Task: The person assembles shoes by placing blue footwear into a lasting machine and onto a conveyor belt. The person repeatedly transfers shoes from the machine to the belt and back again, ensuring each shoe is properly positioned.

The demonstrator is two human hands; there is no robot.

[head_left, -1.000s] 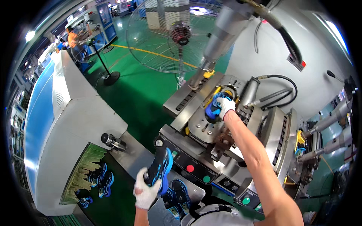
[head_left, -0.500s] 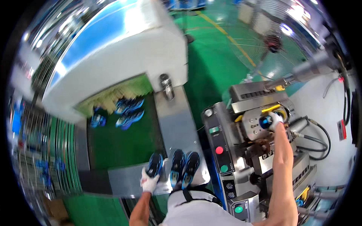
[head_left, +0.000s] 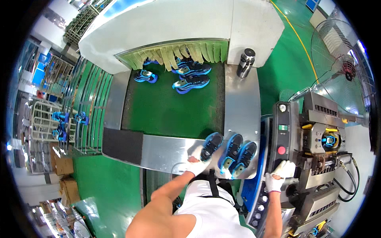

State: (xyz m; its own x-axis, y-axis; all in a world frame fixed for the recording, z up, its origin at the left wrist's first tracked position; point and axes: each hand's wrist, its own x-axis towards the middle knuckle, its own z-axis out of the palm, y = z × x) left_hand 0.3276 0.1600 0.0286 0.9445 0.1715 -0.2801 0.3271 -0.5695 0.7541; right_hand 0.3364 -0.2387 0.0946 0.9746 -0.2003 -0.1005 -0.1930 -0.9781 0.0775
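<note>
My left hand [head_left: 196, 160], in a white glove, grips the heel end of a black and blue sneaker [head_left: 213, 144] at the metal front ledge. Two more such sneakers, one [head_left: 230, 148] and another [head_left: 245, 155], stand side by side just right of it. Gloved in white too, my right hand [head_left: 281, 175] is over the dark control panel [head_left: 281, 127], below its red button [head_left: 281, 150]. Its fingers stretch out, with nothing visible in them. Farther right, a blue and black shoe [head_left: 329, 140] sits in the upper station of the metal press [head_left: 317, 170].
Several sneakers [head_left: 192, 82] rest on the green conveyor belt [head_left: 174, 115] before a fringed curtain [head_left: 170, 55]. A steel flask [head_left: 246, 62] stands on the right metal ledge [head_left: 241, 107]. Beyond are a wire-caged fan [head_left: 345, 69] and, at left, a rack [head_left: 53, 123] with blue shoes.
My right hand has drawn back from the shoe in the press to the control panel. The view has swung left; my left hand still grips the sneaker.
</note>
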